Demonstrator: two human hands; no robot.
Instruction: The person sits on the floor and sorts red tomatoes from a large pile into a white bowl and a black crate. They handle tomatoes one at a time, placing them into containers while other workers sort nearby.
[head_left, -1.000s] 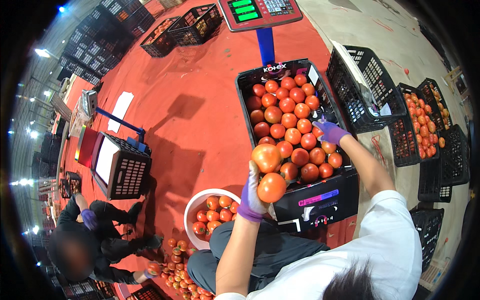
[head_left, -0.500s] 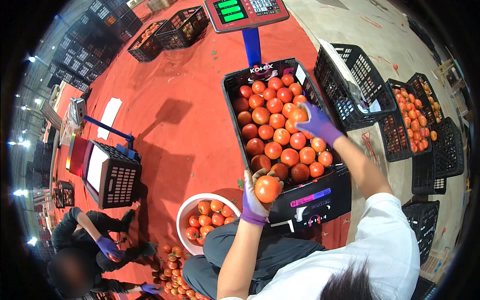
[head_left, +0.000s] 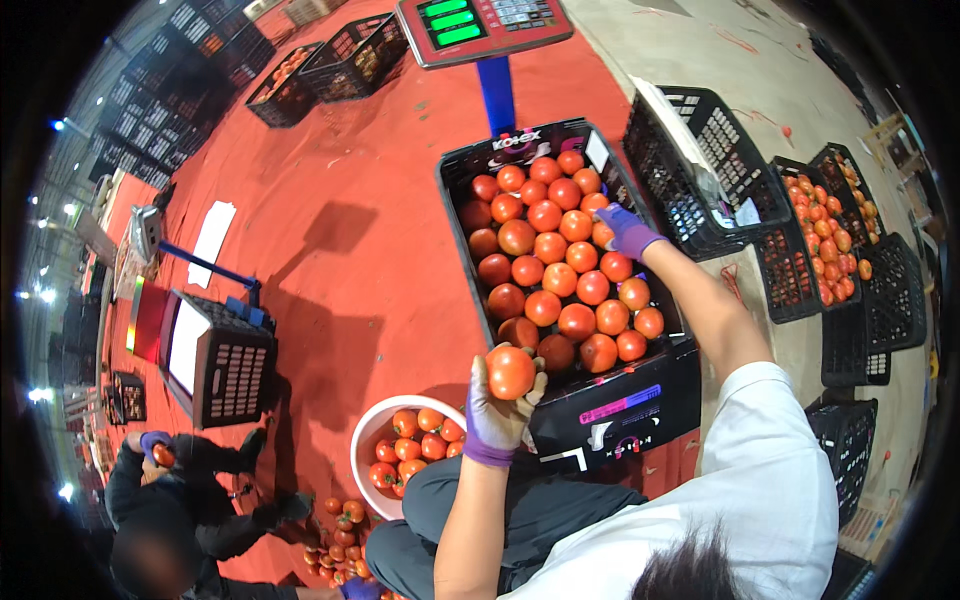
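Observation:
My left hand (head_left: 496, 415), in a purple and pale glove, cups a large red tomato (head_left: 511, 373) above the near end of the black crate (head_left: 470, 270). The crate is lined with a printed black carton and holds a layer of red tomatoes (head_left: 549, 246). At its right side, my purple-gloved right hand (head_left: 632, 234) curls its fingers around a tomato (head_left: 601, 236) lying among the others. A white tub (head_left: 362, 440) of tomatoes stands left of my knees.
A weighing scale (head_left: 485, 30) with a blue post rises behind the crate. Black crates (head_left: 700, 160) line the right, some filled with tomatoes. At lower left, a co-worker holds a tomato (head_left: 163, 455); loose tomatoes (head_left: 345, 540) lie on the red floor covering (head_left: 400, 200).
My right hand has shifted right to the crate's side, its fingers still at a tomato. My left hand has risen slightly with its tomato. The co-worker has lifted one hand with a tomato.

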